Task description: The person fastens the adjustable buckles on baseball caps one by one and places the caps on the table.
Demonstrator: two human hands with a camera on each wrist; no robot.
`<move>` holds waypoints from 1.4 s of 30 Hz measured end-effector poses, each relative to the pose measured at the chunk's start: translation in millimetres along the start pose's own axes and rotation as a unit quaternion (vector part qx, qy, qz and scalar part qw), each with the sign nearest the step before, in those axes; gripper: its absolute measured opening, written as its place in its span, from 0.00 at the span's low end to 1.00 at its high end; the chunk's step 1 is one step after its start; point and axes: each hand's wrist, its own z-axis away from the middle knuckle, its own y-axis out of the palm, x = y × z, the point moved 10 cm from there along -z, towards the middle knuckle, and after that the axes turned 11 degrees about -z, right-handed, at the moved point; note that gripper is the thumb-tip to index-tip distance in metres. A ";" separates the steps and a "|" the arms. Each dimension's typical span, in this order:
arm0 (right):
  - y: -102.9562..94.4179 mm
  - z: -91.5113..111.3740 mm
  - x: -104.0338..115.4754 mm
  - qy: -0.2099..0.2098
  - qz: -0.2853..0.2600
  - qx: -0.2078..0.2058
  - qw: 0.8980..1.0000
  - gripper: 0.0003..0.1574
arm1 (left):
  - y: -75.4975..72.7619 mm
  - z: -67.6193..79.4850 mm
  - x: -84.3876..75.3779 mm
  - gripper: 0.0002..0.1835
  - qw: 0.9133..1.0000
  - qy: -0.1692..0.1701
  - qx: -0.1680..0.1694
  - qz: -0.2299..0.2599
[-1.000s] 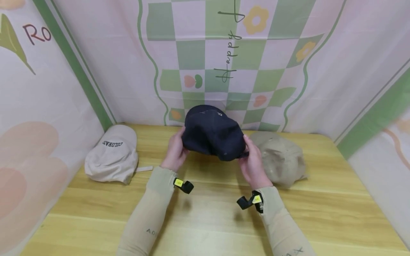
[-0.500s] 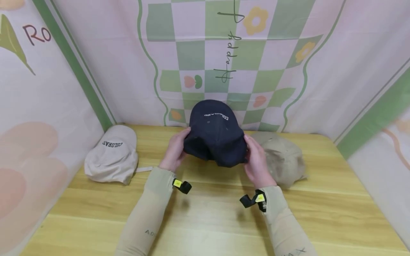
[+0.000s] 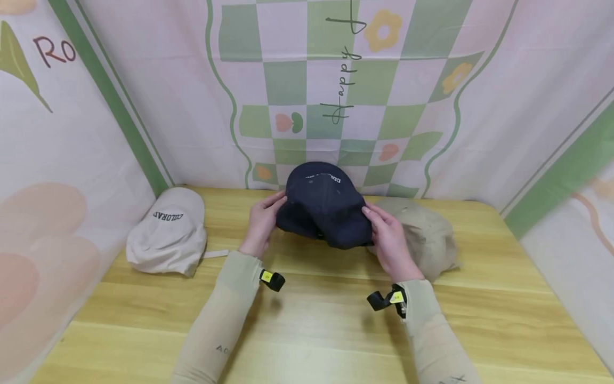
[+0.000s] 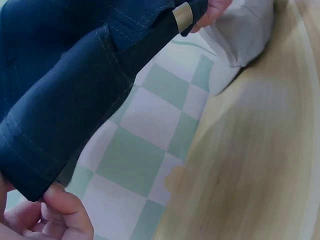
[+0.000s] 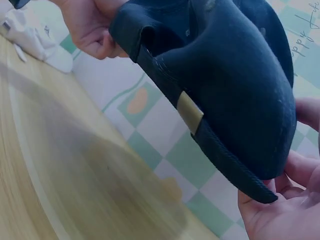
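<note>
The navy cap (image 3: 326, 208) is pinched at opposite edges by left hand (image 3: 261, 226) and right hand (image 3: 392, 242) fingers (image 3: 376, 214), with open room beneath.

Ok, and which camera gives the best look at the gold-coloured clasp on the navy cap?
The right wrist view: the gold-coloured clasp sits near the middle, large and uncovered, on the strap of the navy cap. The left wrist view shows it smaller, near the top edge. In the head view I can't make it out.
</note>
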 end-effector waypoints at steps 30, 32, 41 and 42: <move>-25.6 2.6 -11.5 0.064 0.284 -0.003 0.957 0.35 | 30.4 2.4 13.9 0.20 0.976 0.062 0.045 -0.203; -27.8 3.8 -10.5 0.064 0.291 -0.010 0.955 0.35 | 34.2 2.7 16.4 0.21 0.973 0.060 0.050 -0.216; -43.9 5.8 -6.4 0.075 0.298 -0.035 0.951 0.35 | 54.1 1.6 26.1 0.23 0.969 0.055 0.085 -0.225; -45.6 5.6 -6.0 0.076 0.300 -0.037 0.950 0.35 | 55.9 1.5 26.5 0.23 0.968 0.056 0.086 -0.230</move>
